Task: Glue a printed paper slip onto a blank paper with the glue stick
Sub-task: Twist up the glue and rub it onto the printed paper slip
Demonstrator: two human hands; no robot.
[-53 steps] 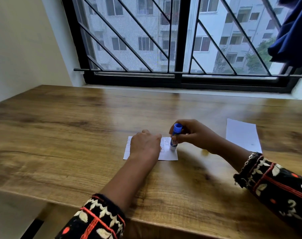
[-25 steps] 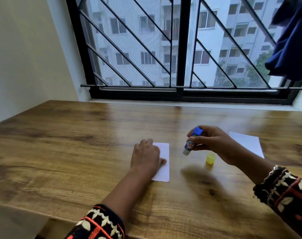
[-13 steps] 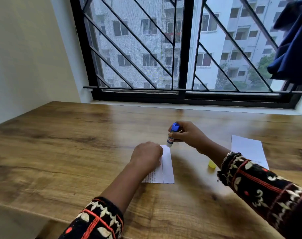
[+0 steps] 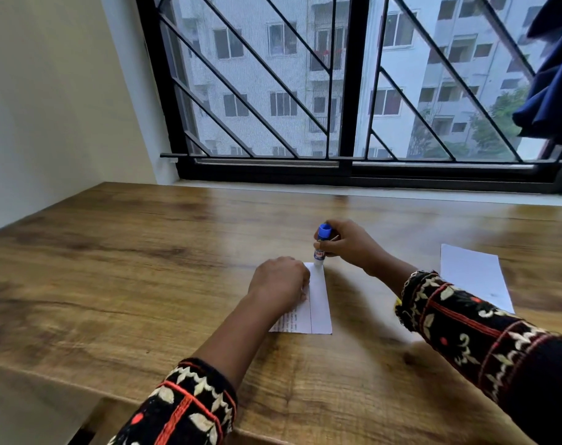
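Hands first: my right hand is gripping the glue stick upright by its barrel, with the tip touching the far edge of the printed paper slip. My left hand is lying curled on the slip, pinning it to the worktop; I cannot tell whether its fingers are pinching an edge. I am judging the slip light, limp and easily creased, so flat pressure beside the glue suits it. The blank paper is lying well apart on my right.

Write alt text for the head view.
A right hand holds a blue glue stick upright, its tip on the far end of a printed paper slip that the left hand holds down on a wooden table. A blank paper lies to the right.
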